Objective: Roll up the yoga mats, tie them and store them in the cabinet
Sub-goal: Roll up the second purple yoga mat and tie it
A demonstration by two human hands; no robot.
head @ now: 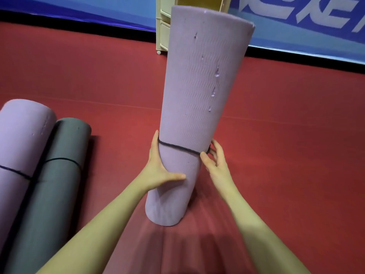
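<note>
Here both hands' grip [185,167] clasps upright lilac mat [193,95].

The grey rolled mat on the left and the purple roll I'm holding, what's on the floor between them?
Nothing: in the head view only bare red floor separates the grey mat from the held purple mat, besides the left hand gripping it.

Even, moderately bright indoor light; the red floor [276,135] carries no glare. Soft shadows fall at 3 o'clock of the grey rolled mat [59,165] and beneath the forearms at 6 o'clock. Wide-angle distortion bows the blue banner [296,26] at 12 to 2 o'clock. Overall detail is slightly soft.
</note>
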